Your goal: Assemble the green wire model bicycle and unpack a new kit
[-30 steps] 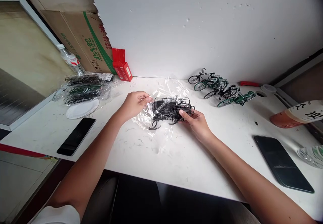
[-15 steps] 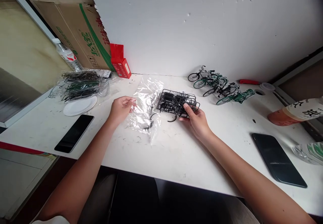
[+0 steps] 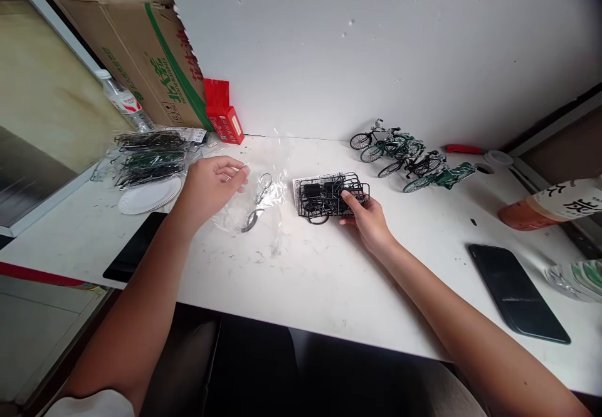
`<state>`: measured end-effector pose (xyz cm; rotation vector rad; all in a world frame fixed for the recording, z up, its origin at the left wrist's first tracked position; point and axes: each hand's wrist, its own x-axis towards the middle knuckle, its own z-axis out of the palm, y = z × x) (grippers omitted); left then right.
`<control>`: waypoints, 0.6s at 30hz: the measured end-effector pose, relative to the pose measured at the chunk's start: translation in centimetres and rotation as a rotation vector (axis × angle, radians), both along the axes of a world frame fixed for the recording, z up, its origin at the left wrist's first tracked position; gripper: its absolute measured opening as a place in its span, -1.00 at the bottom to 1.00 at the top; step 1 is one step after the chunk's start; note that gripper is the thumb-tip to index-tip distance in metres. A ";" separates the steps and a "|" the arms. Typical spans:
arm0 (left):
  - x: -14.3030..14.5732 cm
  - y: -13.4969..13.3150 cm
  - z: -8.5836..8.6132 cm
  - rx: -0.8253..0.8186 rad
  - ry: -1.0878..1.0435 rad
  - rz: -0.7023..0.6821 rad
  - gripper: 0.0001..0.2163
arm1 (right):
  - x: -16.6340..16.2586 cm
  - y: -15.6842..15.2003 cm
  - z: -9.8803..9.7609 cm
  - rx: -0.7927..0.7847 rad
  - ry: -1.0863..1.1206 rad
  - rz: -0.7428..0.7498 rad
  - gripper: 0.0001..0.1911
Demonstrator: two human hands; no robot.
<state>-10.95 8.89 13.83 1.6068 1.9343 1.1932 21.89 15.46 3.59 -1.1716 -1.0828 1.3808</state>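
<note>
My right hand (image 3: 369, 222) is closed on a stack of black plastic sprue frames (image 3: 329, 196), model bicycle parts, with a printed sheet showing at its left edge. Left of the stack, my left hand (image 3: 216, 185) pinches the edge of a clear plastic bag (image 3: 277, 185). A few thin parts (image 3: 264, 185) and a curved black part (image 3: 254, 219) show in or under the bag; which of the two I cannot tell. Beyond my right hand, several small assembled bicycles (image 3: 409, 157), black and green, stand in a row.
Bagged sprues (image 3: 150, 157) are piled at the left beside white discs (image 3: 149, 197). A phone (image 3: 134, 248) lies partly under my left forearm, another phone (image 3: 520, 295) at the right. A red box (image 3: 226, 122) and a cardboard box (image 3: 141, 66) stand behind; drink bottles (image 3: 550, 204) lie right.
My left hand has moved left and a little up, drawing the bag away from the sprue stack. More of the printed sheet now shows. My right hand has stayed almost in place.
</note>
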 end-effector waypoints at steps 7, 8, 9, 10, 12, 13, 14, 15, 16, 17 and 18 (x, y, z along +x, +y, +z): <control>3.0 -0.4 2.4 0.199 0.461 0.018 -0.80 | 0.0 0.2 -0.3 0.008 -0.017 -0.007 -0.33; 3.2 -0.2 2.5 0.200 0.504 0.011 -0.80 | 0.1 0.2 -0.3 0.008 -0.020 0.002 -0.34; 3.3 -0.2 2.6 0.196 0.545 0.004 -0.80 | 0.1 0.2 -0.4 0.008 -0.025 0.011 -0.35; 3.4 -0.2 2.8 0.193 0.586 0.002 -0.80 | 0.1 0.3 -0.5 0.011 -0.030 0.017 -0.35; 3.5 -0.6 3.5 0.203 0.670 0.027 -0.79 | 0.3 0.4 -0.6 0.017 -0.043 0.022 -0.36; 3.6 -1.0 4.0 0.214 0.706 0.051 -0.78 | 0.3 0.5 -0.7 0.021 -0.052 0.022 -0.36; 3.7 -1.4 4.6 0.227 0.738 0.081 -0.76 | 0.4 0.5 -0.8 0.026 -0.064 0.023 -0.36; 3.7 -1.9 5.1 0.238 0.772 0.104 -0.73 | 0.4 0.6 -0.9 0.033 -0.077 0.025 -0.35; 3.8 -2.3 5.6 0.246 0.793 0.136 -0.72 | 0.4 0.6 -1.0 0.041 -0.090 0.029 -0.35; 3.8 -2.6 6.0 0.238 0.803 0.152 -0.72 | 0.5 0.6 -1.0 0.050 -0.102 0.032 -0.34; 3.8 -2.8 6.2 0.209 0.805 0.151 -0.73 | 0.5 0.6 -1.0 0.061 -0.117 0.033 -0.33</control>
